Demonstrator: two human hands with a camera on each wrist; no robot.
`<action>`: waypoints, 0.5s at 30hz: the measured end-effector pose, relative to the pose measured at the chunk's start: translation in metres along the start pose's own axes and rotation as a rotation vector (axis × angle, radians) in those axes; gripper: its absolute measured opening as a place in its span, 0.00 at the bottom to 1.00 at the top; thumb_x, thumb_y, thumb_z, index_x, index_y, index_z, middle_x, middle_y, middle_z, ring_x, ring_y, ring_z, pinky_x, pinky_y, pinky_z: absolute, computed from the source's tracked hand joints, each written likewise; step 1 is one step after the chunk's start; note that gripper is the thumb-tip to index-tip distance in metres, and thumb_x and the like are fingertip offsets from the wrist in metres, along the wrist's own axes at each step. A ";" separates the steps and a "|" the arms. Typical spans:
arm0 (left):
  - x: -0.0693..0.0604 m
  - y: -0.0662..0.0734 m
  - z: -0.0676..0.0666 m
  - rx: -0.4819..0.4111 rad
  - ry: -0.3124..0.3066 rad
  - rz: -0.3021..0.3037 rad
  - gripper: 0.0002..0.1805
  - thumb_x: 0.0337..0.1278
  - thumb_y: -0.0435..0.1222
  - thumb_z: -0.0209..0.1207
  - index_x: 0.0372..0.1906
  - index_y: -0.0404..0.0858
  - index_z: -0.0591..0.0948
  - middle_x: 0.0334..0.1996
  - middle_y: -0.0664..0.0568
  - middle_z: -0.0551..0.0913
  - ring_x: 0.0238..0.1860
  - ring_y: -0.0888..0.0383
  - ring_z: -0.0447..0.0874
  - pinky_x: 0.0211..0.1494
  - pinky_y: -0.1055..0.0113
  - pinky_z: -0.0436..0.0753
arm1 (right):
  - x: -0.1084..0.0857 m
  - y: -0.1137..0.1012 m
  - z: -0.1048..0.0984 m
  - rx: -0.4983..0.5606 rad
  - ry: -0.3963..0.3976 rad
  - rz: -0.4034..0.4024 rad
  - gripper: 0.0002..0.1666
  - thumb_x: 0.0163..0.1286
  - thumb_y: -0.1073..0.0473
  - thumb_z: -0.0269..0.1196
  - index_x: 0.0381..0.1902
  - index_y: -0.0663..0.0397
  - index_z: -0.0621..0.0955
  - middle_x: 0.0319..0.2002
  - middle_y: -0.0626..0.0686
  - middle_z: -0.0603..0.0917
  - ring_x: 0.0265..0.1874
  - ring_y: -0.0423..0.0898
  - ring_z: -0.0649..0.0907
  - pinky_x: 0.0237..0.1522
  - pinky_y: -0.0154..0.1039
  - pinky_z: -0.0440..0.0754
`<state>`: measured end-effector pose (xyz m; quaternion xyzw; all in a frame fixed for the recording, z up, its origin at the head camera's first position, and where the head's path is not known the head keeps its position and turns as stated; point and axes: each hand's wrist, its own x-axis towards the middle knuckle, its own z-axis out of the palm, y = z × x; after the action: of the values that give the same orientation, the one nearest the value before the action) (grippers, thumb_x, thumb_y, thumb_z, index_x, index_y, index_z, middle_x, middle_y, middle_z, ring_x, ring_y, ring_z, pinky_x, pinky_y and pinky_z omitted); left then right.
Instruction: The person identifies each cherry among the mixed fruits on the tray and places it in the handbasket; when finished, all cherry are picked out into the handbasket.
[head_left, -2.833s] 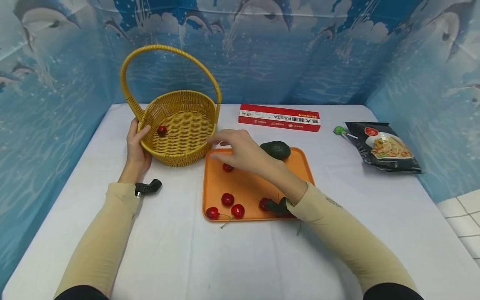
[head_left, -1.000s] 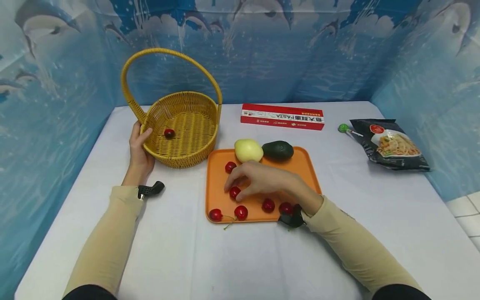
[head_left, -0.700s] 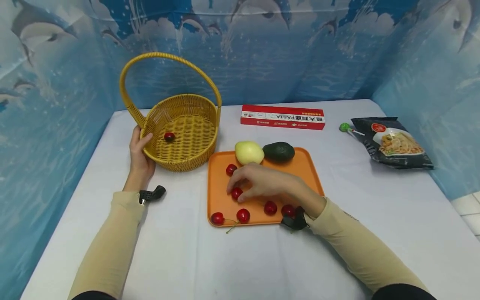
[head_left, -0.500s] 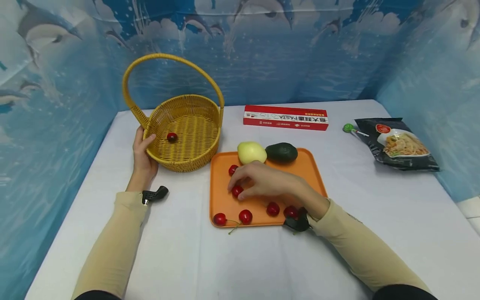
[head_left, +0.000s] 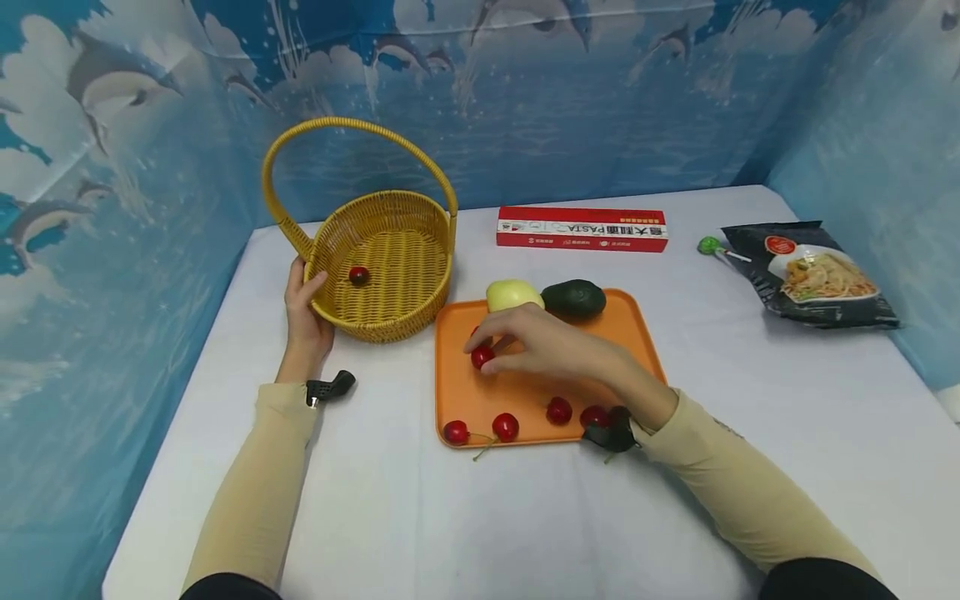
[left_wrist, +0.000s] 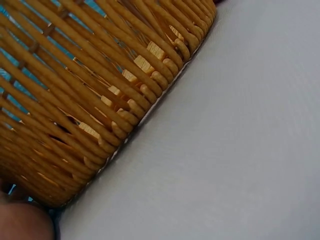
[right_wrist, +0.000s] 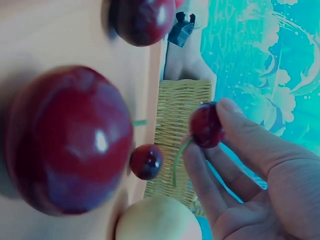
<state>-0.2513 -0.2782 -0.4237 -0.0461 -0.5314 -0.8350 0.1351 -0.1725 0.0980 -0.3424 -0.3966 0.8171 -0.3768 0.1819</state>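
My left hand (head_left: 306,312) grips the left side of a yellow woven basket (head_left: 382,329), thumb over the rim; a single dark red cherry (head_left: 359,276) lies inside. In the left wrist view the basket's wicker wall (left_wrist: 115,75) stands on the white cloth, with a bit of finger at the corner. My right hand (head_left: 551,342) pinches a cherry (right_wrist: 205,125) between thumb and fingers, its green stem hanging down, above the orange tray (head_left: 472,400). Several other cherries (head_left: 506,427) lie on the tray, one partly hidden behind the held cherry. A pale yellow-green fruit (head_left: 513,294) and an avocado (head_left: 573,298) sit at its far edge.
Behind the tray lies a red pasta box (head_left: 581,229). To the right are a green lollipop (head_left: 708,245) and a black noodle packet (head_left: 813,275). A dolphin-print curtain (head_left: 585,117) borders the table's back and sides.
My right hand came from beside the basket to a cherry on the tray, pinched it, and has moved it slightly up and away. The left hand keeps its grip; the head view has shifted slightly.
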 end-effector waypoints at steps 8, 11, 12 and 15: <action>0.004 -0.004 0.004 0.006 0.000 0.005 0.32 0.68 0.35 0.54 0.77 0.39 0.67 0.73 0.41 0.67 0.76 0.43 0.62 0.82 0.55 0.62 | -0.001 0.000 -0.006 0.029 0.083 -0.063 0.21 0.68 0.56 0.75 0.58 0.44 0.87 0.51 0.39 0.88 0.50 0.38 0.85 0.57 0.38 0.87; 0.002 -0.004 0.003 0.006 0.010 -0.004 0.32 0.68 0.34 0.53 0.77 0.40 0.67 0.73 0.42 0.67 0.76 0.44 0.62 0.82 0.56 0.63 | -0.001 -0.001 -0.006 0.036 0.160 -0.073 0.21 0.67 0.56 0.76 0.58 0.42 0.87 0.49 0.39 0.88 0.49 0.39 0.85 0.57 0.38 0.86; 0.001 -0.003 0.003 0.004 0.015 -0.008 0.32 0.68 0.33 0.53 0.77 0.40 0.67 0.73 0.42 0.67 0.76 0.44 0.62 0.82 0.56 0.64 | -0.001 -0.001 -0.006 0.034 0.190 -0.075 0.21 0.66 0.56 0.76 0.57 0.43 0.87 0.49 0.39 0.88 0.49 0.39 0.85 0.57 0.38 0.87; -0.001 0.001 0.003 0.009 0.021 -0.013 0.33 0.68 0.34 0.53 0.77 0.40 0.67 0.73 0.43 0.67 0.76 0.45 0.63 0.81 0.58 0.64 | 0.000 -0.003 -0.006 0.021 0.277 -0.079 0.20 0.65 0.57 0.77 0.55 0.43 0.88 0.46 0.39 0.86 0.48 0.37 0.85 0.56 0.37 0.87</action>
<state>-0.2506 -0.2761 -0.4217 -0.0334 -0.5339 -0.8340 0.1354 -0.1747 0.0994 -0.3357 -0.3706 0.8142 -0.4433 0.0568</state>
